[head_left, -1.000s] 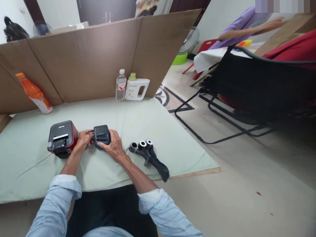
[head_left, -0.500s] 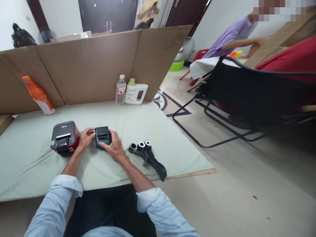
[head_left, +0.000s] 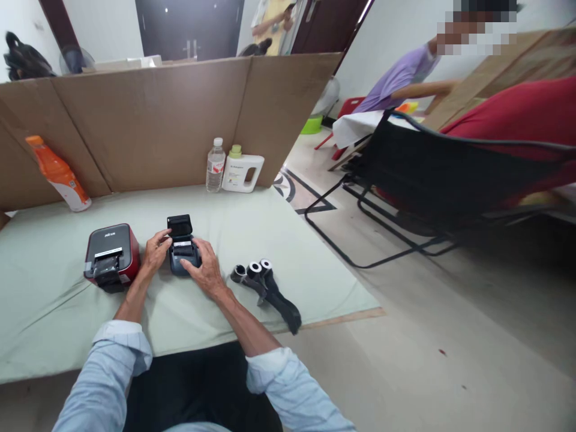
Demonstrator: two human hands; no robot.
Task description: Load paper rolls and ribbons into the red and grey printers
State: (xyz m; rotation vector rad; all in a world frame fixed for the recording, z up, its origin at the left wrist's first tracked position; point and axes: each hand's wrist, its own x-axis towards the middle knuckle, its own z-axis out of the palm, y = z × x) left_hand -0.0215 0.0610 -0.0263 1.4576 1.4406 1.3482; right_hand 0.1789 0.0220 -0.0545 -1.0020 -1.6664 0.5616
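A small dark blue printer [head_left: 182,249] sits on the pale green mat [head_left: 252,222], its black lid standing open. My left hand [head_left: 155,252] grips its left side with curled fingers. On its right side rests my right hand [head_left: 204,270], the fingers wrapped against the body. A red and black printer [head_left: 109,255] stands just left of my left hand. To the right lie three small rolls [head_left: 252,271] beside a black strap-like piece [head_left: 281,306].
A cardboard screen [head_left: 157,120] walls the back of the mat. An orange bottle [head_left: 58,174] leans at the left; a water bottle [head_left: 215,165] and a white jug [head_left: 239,173] stand at the back. A black folding chair [head_left: 432,174] is at right, with a person in purple beyond.
The lid of the small dark blue printer was shut and now stands open. Both hands stay on the printer. The camera view shifted slightly.
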